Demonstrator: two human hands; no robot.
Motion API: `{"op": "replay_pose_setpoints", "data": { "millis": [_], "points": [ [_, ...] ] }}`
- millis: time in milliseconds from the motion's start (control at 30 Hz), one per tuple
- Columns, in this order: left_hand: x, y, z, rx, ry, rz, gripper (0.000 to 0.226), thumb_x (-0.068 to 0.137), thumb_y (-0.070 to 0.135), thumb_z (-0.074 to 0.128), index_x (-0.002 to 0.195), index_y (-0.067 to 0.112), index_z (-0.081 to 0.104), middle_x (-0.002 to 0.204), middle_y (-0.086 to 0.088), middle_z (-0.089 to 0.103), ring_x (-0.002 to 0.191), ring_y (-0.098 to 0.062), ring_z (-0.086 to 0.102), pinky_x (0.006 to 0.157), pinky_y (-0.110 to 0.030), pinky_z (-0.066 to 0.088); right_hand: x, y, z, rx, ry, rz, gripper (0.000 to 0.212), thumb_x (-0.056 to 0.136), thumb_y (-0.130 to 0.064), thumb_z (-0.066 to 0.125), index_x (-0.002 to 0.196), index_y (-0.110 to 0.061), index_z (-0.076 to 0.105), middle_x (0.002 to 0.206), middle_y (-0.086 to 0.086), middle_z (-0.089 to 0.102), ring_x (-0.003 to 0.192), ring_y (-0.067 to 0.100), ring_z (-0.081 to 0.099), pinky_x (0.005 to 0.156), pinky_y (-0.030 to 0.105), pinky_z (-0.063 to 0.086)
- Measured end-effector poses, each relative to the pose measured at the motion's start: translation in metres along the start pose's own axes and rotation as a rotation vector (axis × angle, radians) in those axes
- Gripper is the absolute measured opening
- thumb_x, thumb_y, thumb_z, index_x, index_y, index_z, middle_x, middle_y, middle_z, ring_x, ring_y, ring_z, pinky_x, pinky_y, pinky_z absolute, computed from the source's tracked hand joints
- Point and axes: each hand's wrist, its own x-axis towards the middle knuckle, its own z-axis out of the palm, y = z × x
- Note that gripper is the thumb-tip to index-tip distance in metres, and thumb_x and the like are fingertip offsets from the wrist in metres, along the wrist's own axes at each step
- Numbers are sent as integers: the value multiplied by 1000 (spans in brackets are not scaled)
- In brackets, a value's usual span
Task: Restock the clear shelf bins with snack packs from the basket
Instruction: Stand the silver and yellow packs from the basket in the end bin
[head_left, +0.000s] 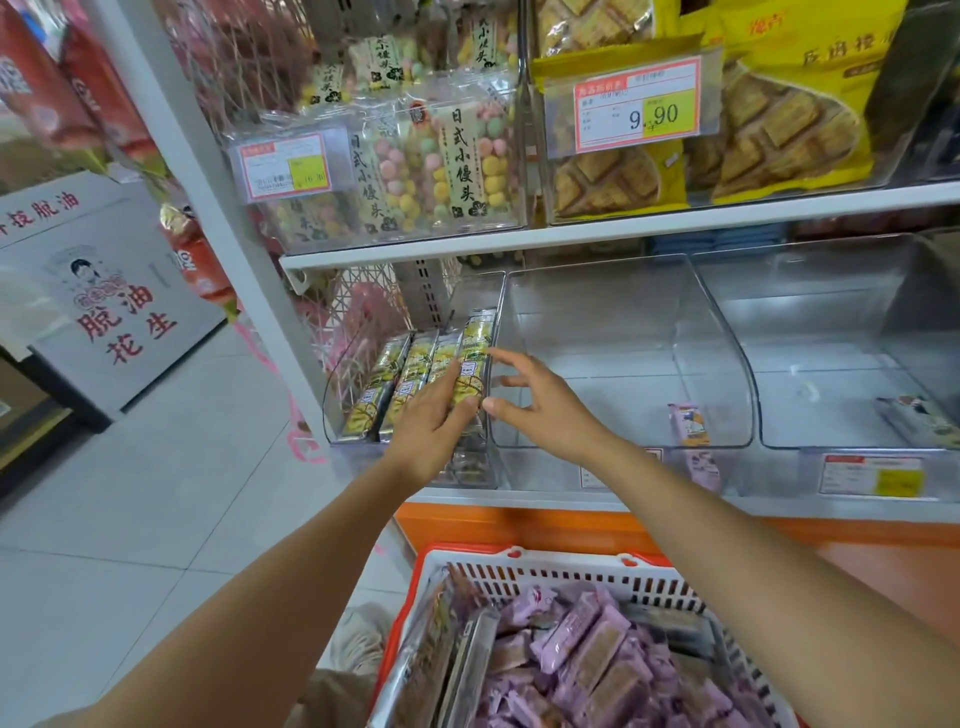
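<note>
Shelf bin (332, 400) is holding yellow packs (410, 369); left hand (428, 423) is pressing them with flat fingers (457, 395), right hand (543, 402) is hovering open; nudging them flush seems best.

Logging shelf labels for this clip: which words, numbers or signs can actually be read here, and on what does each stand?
"9.90": price tag, upper right.
"日式小馒头": coloured-ball snack pack, upper shelf.
"脱油花生": grey carton on the floor, left.
Too blurred or small to read: upper left price tag, yellow biscuit bag, lower shelf tag, yellow-green packs, purple packs.
</note>
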Motion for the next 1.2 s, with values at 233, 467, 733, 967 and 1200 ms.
{"op": "replay_pose_setpoints", "data": {
  "millis": [233,467,733,967,1200],
  "points": [
    [-37,-11,-2,206,270,180,63,93,49,33,144,14,45,141,-7,51,130,-26,44,107,-43,35,-21,-15,9,-238,201,-213,27,94,-19,60,121,-19,63,117,-5,59,109,9,53,94,22,43],
    [-100,-36,31,267,459,161,34,85,30,39,101,10,61,97,-6,57,88,-27,54,71,-42,46,-69,-15,33,-269,61,-196,11,92,-13,61,92,-13,71,78,-16,64,68,-8,55,66,14,40],
    [-152,-105,91,580,-303,-362,54,97,48,47,140,16,44,135,-12,50,124,-32,48,98,-40,42,-128,77,92,-420,-310,202,29,97,-25,57,124,-16,60,119,4,63,110,22,58,93,37,46],
    [-171,-133,115,673,-229,-415,51,99,46,47,134,10,46,131,-11,48,123,-31,45,94,-39,43,-165,140,125,-533,-608,513,53,99,-40,50,148,-23,37,128,2,54,122,30,52,84,31,46],
    [-164,-132,94,395,-235,-520,10,84,22,66,83,15,59,84,-6,62,88,-28,65,65,-32,43,-153,119,133,-312,-535,591,45,101,-34,50,143,-18,46,146,6,47,130,24,48,106,37,41]
  ]
}}
